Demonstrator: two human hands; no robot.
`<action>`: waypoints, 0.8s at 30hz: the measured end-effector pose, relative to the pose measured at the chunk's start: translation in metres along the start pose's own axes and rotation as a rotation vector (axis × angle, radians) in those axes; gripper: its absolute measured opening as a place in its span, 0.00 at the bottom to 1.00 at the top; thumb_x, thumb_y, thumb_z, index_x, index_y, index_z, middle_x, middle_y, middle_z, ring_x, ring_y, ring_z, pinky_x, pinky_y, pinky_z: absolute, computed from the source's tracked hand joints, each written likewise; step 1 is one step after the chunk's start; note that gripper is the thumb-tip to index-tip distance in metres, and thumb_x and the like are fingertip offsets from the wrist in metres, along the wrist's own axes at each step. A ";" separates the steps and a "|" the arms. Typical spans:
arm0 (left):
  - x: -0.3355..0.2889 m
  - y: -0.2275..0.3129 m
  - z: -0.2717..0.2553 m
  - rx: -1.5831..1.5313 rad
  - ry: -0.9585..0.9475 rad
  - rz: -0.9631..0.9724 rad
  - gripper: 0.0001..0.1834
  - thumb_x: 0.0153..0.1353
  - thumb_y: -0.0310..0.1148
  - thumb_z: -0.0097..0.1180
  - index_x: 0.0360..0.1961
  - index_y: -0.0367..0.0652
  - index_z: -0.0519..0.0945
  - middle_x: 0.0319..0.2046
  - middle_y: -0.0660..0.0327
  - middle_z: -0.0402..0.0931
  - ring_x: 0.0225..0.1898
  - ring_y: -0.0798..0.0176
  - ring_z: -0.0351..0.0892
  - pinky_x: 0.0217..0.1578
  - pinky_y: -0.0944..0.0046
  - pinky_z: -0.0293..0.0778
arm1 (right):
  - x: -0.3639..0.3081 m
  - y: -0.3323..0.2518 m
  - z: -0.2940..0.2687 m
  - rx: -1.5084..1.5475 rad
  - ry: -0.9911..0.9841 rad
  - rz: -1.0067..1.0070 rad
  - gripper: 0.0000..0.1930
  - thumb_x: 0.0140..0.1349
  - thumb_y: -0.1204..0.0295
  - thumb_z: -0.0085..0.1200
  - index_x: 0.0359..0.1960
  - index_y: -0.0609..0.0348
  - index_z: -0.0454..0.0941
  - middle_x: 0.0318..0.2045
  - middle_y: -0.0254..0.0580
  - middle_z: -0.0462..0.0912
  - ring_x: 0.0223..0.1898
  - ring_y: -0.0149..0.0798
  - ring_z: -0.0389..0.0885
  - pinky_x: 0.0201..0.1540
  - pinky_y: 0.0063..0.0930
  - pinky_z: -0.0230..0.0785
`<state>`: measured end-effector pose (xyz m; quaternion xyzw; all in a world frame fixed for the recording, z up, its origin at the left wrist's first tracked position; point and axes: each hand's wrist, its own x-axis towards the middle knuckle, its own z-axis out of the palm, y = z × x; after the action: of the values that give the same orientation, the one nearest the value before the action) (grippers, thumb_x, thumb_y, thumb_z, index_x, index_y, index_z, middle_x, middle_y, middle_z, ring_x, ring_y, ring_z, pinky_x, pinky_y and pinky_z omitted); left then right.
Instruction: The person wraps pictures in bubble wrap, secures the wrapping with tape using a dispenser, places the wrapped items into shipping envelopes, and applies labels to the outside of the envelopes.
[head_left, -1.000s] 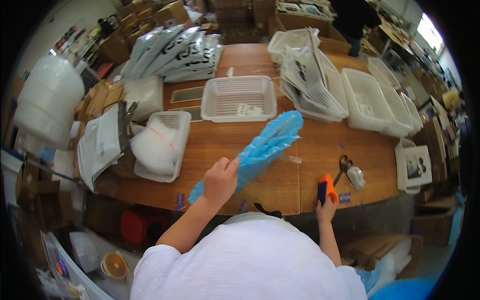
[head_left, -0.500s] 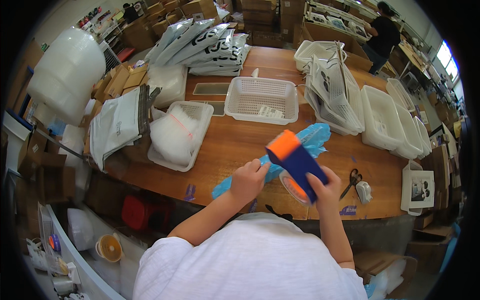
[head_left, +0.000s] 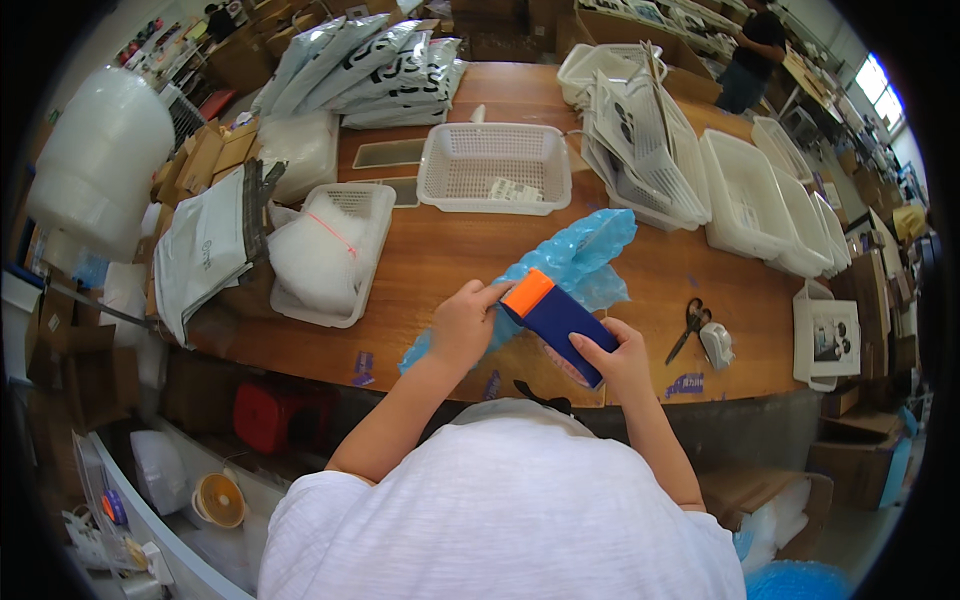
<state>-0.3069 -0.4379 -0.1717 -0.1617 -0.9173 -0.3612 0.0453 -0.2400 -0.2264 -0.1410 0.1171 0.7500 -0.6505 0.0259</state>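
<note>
Left hand (head_left: pixel 462 327): we pinch the wrap (head_left: pixel 570 248), best drawn taut.
Right hand (head_left: pixel 624 358): we clasp the dispenser (head_left: pixel 560 326), best held square.

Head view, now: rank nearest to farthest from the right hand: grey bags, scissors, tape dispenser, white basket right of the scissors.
1. Tape dispenser: held in the right hand.
2. Scissors: just right of the hand.
3. White basket: farther right.
4. Grey bags: far side, toward the left.

tape roll (head_left: pixel 563 364): partly hidden by dispenser (head_left: pixel 565 330) | lower-right blue plastic (head_left: pixel 797 581): cut by lower edge | label print (head_left: pixel 515 190): too small
</note>
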 end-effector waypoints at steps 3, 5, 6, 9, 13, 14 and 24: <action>-0.002 0.002 -0.001 0.018 0.082 -0.049 0.18 0.52 0.23 0.47 0.43 0.51 0.79 0.26 0.56 0.70 0.30 0.52 0.73 0.33 0.58 0.70 | -0.023 0.019 -0.029 -0.110 0.055 -0.020 0.15 0.46 0.64 0.64 0.23 0.64 0.75 0.19 0.34 0.73 0.21 0.24 0.70 0.24 0.18 0.62; 0.002 0.000 -0.012 -0.079 0.031 -0.107 0.19 0.52 0.22 0.46 0.44 0.50 0.79 0.27 0.55 0.71 0.30 0.55 0.74 0.32 0.61 0.70 | -0.046 0.034 -0.066 -0.055 0.006 0.016 0.14 0.44 0.65 0.63 0.22 0.64 0.75 0.18 0.33 0.73 0.22 0.24 0.69 0.25 0.20 0.61; 0.002 -0.001 -0.014 -0.126 0.007 -0.137 0.19 0.52 0.21 0.46 0.44 0.50 0.79 0.28 0.54 0.72 0.30 0.56 0.74 0.32 0.63 0.69 | -0.056 0.042 -0.078 -0.017 -0.017 0.045 0.14 0.44 0.65 0.63 0.22 0.64 0.75 0.18 0.33 0.73 0.22 0.25 0.69 0.24 0.20 0.61; 0.007 -0.002 -0.009 -0.463 -0.085 -0.218 0.16 0.56 0.23 0.46 0.45 0.43 0.79 0.34 0.57 0.78 0.34 0.63 0.77 0.36 0.67 0.72 | -0.043 0.068 -0.076 -0.232 -0.020 0.029 0.15 0.43 0.64 0.65 0.23 0.64 0.75 0.18 0.33 0.73 0.22 0.24 0.69 0.25 0.20 0.62; 0.029 -0.030 -0.027 -0.905 -0.261 -0.635 0.15 0.57 0.23 0.46 0.44 0.39 0.78 0.36 0.56 0.79 0.33 0.66 0.79 0.36 0.68 0.75 | 0.003 0.099 -0.024 -0.114 -0.037 -0.019 0.17 0.44 0.63 0.65 0.22 0.65 0.75 0.18 0.36 0.75 0.21 0.24 0.70 0.24 0.20 0.64; 0.034 -0.048 -0.032 -0.996 -0.260 -0.681 0.15 0.56 0.22 0.46 0.45 0.39 0.78 0.34 0.55 0.79 0.28 0.66 0.79 0.33 0.69 0.76 | 0.014 0.100 -0.007 -0.049 -0.044 -0.048 0.17 0.44 0.63 0.65 0.23 0.65 0.75 0.18 0.36 0.75 0.21 0.24 0.71 0.24 0.20 0.64; 0.028 -0.207 0.070 0.383 -0.165 -0.448 0.32 0.58 0.52 0.42 0.62 0.49 0.58 0.56 0.50 0.61 0.59 0.49 0.58 0.57 0.43 0.52 | 0.078 0.144 0.102 -0.542 -0.150 0.073 0.25 0.45 0.48 0.58 0.27 0.63 0.79 0.19 0.47 0.80 0.22 0.43 0.80 0.27 0.32 0.70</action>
<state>-0.3995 -0.5255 -0.3519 0.0275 -0.9821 -0.1682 -0.0803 -0.2968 -0.2970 -0.3108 0.0844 0.8877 -0.4319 0.1352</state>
